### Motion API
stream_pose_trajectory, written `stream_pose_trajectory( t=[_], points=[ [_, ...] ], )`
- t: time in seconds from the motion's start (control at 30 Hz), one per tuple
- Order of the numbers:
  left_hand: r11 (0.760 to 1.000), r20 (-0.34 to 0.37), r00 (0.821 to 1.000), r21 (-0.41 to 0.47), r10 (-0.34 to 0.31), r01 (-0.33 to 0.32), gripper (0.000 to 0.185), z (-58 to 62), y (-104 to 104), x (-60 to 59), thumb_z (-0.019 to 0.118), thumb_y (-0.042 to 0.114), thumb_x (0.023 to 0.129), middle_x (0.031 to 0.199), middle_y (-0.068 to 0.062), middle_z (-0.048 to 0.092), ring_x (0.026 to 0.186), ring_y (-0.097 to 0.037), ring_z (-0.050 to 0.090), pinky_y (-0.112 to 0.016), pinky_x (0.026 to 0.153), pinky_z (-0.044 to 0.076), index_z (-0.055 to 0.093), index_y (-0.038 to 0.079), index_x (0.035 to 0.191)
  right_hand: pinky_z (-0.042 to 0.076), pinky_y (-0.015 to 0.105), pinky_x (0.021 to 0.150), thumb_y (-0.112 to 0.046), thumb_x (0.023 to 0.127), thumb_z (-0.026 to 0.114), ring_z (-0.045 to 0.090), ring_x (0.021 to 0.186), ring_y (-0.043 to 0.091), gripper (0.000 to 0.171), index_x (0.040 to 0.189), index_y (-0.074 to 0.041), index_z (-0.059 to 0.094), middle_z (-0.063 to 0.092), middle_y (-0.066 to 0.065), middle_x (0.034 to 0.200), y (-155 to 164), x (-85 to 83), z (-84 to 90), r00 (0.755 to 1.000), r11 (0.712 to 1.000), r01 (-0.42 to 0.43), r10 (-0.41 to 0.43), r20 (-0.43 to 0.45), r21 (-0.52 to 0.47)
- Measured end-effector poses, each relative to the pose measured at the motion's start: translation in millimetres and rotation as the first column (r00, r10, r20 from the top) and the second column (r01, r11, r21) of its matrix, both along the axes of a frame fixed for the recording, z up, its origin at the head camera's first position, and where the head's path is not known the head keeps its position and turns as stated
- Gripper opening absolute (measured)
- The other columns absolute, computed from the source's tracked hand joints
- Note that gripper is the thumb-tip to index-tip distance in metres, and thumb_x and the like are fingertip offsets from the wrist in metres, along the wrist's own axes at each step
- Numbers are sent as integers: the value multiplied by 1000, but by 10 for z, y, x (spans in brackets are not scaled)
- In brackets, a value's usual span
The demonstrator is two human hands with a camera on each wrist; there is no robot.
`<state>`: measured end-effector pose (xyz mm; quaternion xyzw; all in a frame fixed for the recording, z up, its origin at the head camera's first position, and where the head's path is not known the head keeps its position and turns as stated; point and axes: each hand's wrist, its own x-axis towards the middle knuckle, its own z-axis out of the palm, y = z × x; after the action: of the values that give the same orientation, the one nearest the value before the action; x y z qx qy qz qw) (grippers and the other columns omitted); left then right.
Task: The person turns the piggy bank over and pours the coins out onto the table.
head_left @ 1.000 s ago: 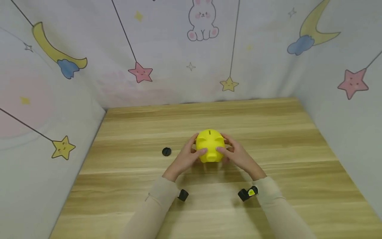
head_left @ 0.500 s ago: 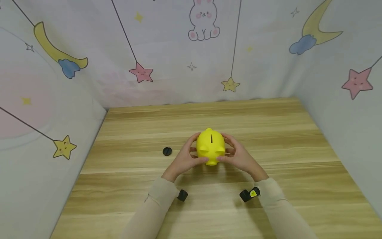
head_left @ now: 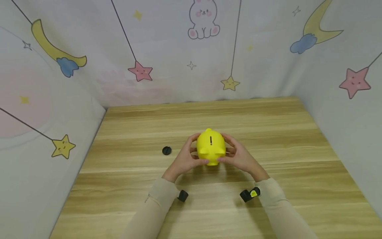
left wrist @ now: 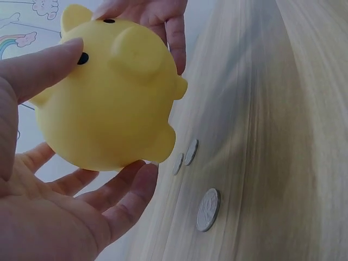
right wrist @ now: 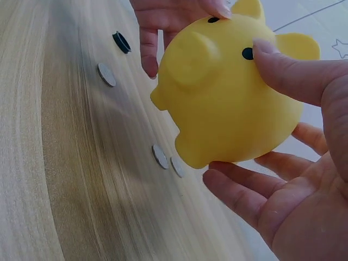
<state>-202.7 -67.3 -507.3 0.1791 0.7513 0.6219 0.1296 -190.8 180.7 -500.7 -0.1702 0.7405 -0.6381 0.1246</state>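
A yellow piggy bank [head_left: 211, 147] is held between both hands above the wooden table. Its back and coin slot face up in the head view, its snout towards the person. My left hand [head_left: 185, 158] grips one side, thumb beside an eye and fingers under the belly. On the other side my right hand [head_left: 242, 158] grips it the same way. Beneath the pig, three silver coins lie on the table: a nearer coin [left wrist: 208, 210] and two close together, one coin [left wrist: 191, 152] among them. The head view hides these coins behind the pig.
A round black plug [head_left: 166, 150] lies on the table left of the left hand. The wooden tabletop [head_left: 134, 126] ends at printed cloth walls [head_left: 167, 49] at the back and on both sides. Black wrist cameras sit at both cuffs.
One second ago the pig's face pointed more at the head camera. Both hands have since tipped it so the slotted back shows. Over the last half second it has hardly moved.
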Motion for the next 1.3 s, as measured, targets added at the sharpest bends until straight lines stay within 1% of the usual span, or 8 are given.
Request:
stream_pose_trajectory(
  t=[0.27,0.57,0.7,0.83,0.97,1.1,1.17,1.3],
  points=[
    [999,-149,989,33,21,-17,102,8,4,-20,89,-2,70,154,-1,30,130,-34,47,-48,102,43,33,28,150,41,42,104,6,80,79,40,137,38,97,157,-14,23,18,10,162,-60,-33,-30,992,998,-20,12,-125,-60],
    [1000,-342,940,22,-7,16,106,4,7,-10,85,-16,66,157,-13,24,137,-40,37,-53,105,39,30,12,152,38,39,106,14,79,76,38,138,39,99,155,-11,18,22,16,159,-112,13,-63,970,999,1,-14,-242,-53],
    [1000,-380,925,-20,-25,19,103,19,-6,-27,86,-10,69,158,-8,25,136,-35,39,-50,103,43,31,17,152,39,37,105,15,79,75,39,137,39,99,155,-11,17,19,13,160,-115,2,-79,964,998,0,-15,-264,-55],
    [1000,-304,953,-9,-19,18,102,3,-26,-37,87,-3,72,157,-2,27,128,-34,45,-47,97,48,31,24,154,43,40,103,10,79,78,44,132,42,100,156,-11,19,22,14,159,-96,-14,-86,973,999,6,-18,-228,-51],
    [999,-108,994,-31,11,-15,97,-39,-40,2,85,15,80,154,-2,31,117,-30,51,-43,91,51,27,22,157,50,43,94,1,85,77,52,123,43,93,158,-7,19,24,21,158,-76,-11,-110,992,1000,5,-7,-127,-15],
    [990,51,997,-131,56,-49,87,-29,-3,24,69,50,90,145,-5,40,105,-24,56,-41,85,53,25,18,158,56,48,81,-22,99,64,62,104,39,70,156,-7,26,43,27,144,-95,-8,-72,999,996,42,-45,31,74],
    [988,52,995,-135,85,-77,85,5,22,21,62,60,91,141,-5,43,100,-23,57,-41,82,54,26,20,158,56,51,78,-31,101,60,63,99,36,68,156,-9,27,47,26,141,-121,-2,-11,996,994,67,-72,59,86],
    [992,-51,994,-73,99,-103,83,65,43,-23,60,56,94,145,-7,39,99,-26,56,-40,81,53,23,19,158,55,57,78,-30,100,62,62,103,35,69,156,-11,27,44,23,144,-150,-21,53,994,994,110,-110,13,15]
  ],
)
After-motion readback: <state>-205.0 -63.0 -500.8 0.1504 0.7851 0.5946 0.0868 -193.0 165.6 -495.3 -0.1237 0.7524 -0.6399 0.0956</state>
